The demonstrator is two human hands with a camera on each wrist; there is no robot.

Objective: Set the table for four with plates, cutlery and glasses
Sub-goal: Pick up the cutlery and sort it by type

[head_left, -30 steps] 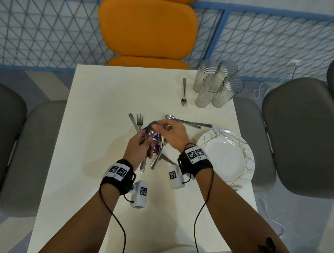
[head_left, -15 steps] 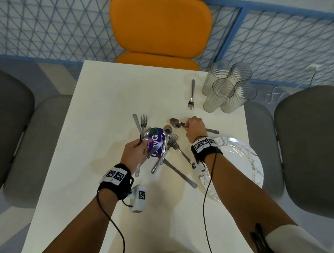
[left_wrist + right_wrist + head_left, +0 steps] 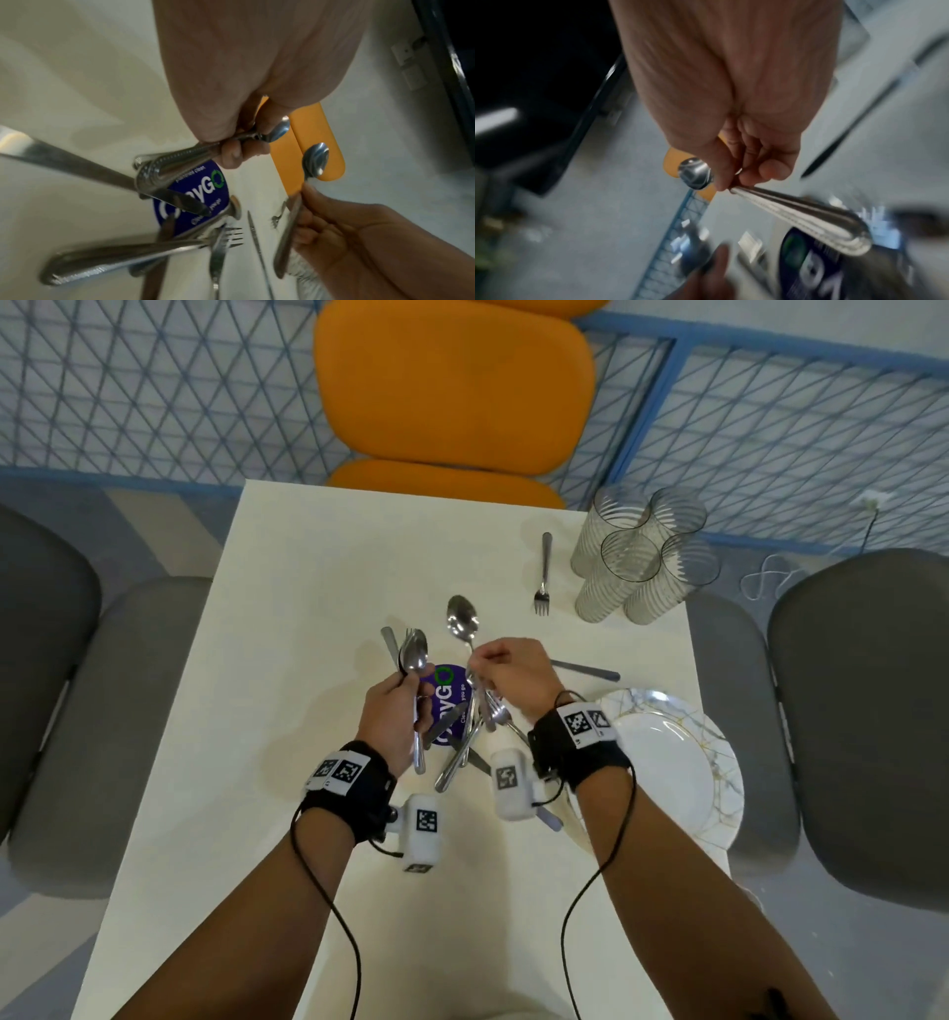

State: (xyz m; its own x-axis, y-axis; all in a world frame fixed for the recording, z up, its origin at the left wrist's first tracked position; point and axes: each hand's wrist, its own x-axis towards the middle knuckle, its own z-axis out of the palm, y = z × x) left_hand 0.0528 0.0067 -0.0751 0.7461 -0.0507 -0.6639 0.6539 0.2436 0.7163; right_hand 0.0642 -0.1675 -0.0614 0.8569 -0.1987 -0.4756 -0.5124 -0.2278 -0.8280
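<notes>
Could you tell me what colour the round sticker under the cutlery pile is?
The sticker is dark blue with white lettering and a green ring; the head view shows it best.

My right hand point(image 3: 513, 683) is pinching a polished metal spoon point(image 3: 463, 618), its handle showing a beaded rim in the right wrist view. My left hand point(image 3: 393, 719) is gripping glossy steel spoons point(image 3: 414, 652). The table point(image 3: 287, 608) is looking smooth and matt cream. At two o'clock, ribbed clear glasses point(image 3: 642, 557) are gleaming; the plate point(image 3: 683, 762) is shining like glazed marbled china.
</notes>
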